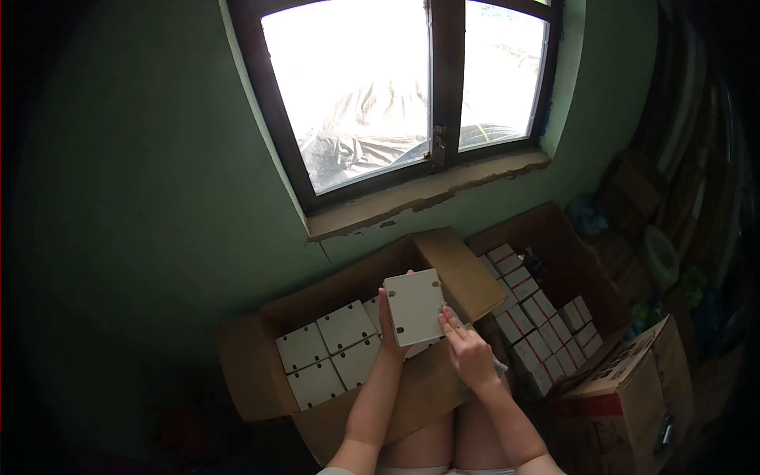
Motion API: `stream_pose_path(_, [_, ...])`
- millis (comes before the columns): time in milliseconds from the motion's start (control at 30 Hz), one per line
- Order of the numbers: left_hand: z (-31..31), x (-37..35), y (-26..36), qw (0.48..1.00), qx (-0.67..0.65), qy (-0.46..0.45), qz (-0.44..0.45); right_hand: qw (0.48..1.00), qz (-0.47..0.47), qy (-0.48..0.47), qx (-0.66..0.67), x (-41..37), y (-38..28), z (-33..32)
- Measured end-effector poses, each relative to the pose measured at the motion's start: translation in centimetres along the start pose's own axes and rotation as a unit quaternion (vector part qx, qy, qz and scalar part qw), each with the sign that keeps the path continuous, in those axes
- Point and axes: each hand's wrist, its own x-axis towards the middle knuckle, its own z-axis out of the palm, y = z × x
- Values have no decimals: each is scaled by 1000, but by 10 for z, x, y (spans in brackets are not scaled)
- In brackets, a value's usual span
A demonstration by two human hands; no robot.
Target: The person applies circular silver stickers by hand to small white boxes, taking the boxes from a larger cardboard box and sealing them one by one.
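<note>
A white square box (414, 309) with dark round marks near its corners is held up over an open carton. My left hand (388, 321) grips it along its left side, thumb upright at the edge. At the box's right edge is my right hand (469, 347), its fingers pressed together. A pale scrap (500, 366) shows beside that hand, and something greyish is at its fingertips; what it is I cannot make out. Below, several similar white boxes (315, 384) lie in rows inside the cardboard carton (257, 400).
To the right, a second carton (558, 226) holds several smaller white boxes with red stripes (541, 307). A printed cardboard box (621, 380) stands in front of it. Behind the cartons are a green wall (158, 158) and a window with a worn sill (431, 194).
</note>
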Motion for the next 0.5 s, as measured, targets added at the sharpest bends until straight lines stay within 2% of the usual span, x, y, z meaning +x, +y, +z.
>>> stream_pose_path(67, [-7, 1, 0, 1000, -14, 7, -19, 999, -38, 18, -17, 7, 4, -1])
stream_pose_path(100, [-2, -2, 1, 999, 25, -23, -28, 999, -39, 18, -16, 8, 3, -4])
stream_pose_path(167, [8, -6, 2, 996, 64, -53, -37, 992, -111, -53, -16, 7, -1, -14])
stream_pose_path(233, [16, -5, 4, 981, 3, -190, -46, 990, -125, -61, -20, 7, 7, -20])
stream_pose_path(267, [13, -4, 4, 981, 3, -189, -45, 988, -139, -69, -24, 8, 12, -23])
stream_pose_path(333, [4, -3, 4, 995, 52, -67, -57, 995, -85, -38, -34, 18, 19, -26])
stream_pose_path(433, [0, -5, -2, 994, 93, -22, -61, 996, -58, -30, -61, 28, 18, -22])
stream_pose_path(500, [3, -5, 0, 994, 78, -44, -58, 990, -122, -20, -66, 23, 9, -10])
